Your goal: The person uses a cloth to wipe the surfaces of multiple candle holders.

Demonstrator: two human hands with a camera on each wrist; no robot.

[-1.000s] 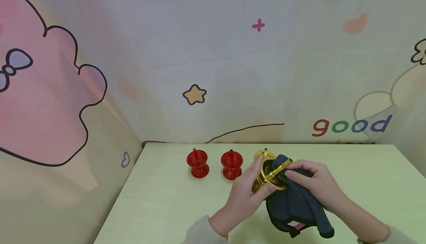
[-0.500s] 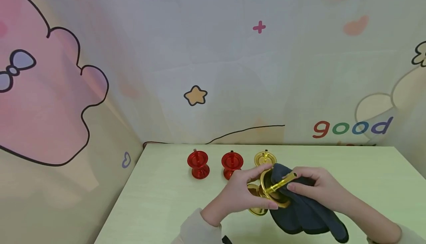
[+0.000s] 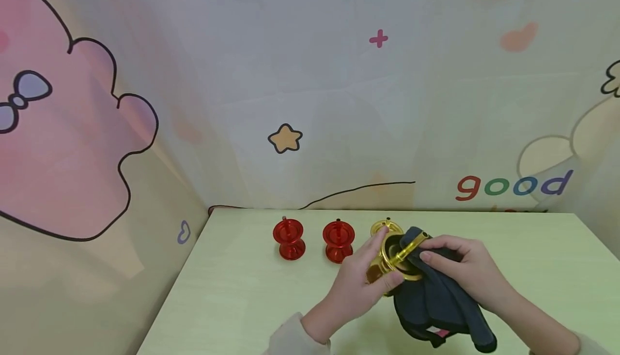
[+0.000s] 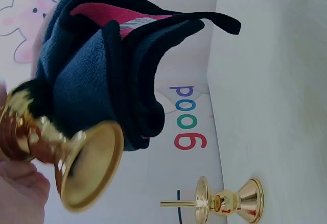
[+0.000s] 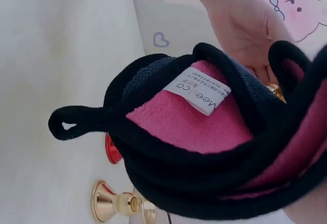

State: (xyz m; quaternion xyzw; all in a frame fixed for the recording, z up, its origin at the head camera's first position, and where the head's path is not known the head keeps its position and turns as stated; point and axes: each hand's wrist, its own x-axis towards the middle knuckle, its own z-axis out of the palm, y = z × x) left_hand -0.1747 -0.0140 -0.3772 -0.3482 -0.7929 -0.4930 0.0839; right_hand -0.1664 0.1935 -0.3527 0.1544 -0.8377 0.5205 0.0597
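My left hand (image 3: pixel 356 277) grips a shiny gold candlestick (image 3: pixel 406 252) by its wide cup, thumb at the near side and fingers at the far side. It is tilted, its thin stem pointing up and right; its flared base (image 4: pixel 97 168) shows in the left wrist view. A folded dark blue cloth (image 3: pixel 431 304) with black edging and a pink inner side is pinched in my right hand (image 3: pixel 467 263). Part of the cloth lies inside the cup beside the stem. In the right wrist view, the cloth's white label (image 5: pixel 196 89) and hanging loop (image 5: pixel 76 122) show.
Another gold candlestick (image 3: pixel 387 227) stands upright behind my hands, partly covered by them. Left of it, two red candlesticks (image 3: pixel 290 247) stand in a row on the pale table (image 3: pixel 232 296). A printed curtain (image 3: pixel 329 102) hangs close behind the table's far edge.
Half a second ago the gold candlestick was lower, with its base in sight of the head view; now it is turned back up. The cloth and both hands have shifted with it.
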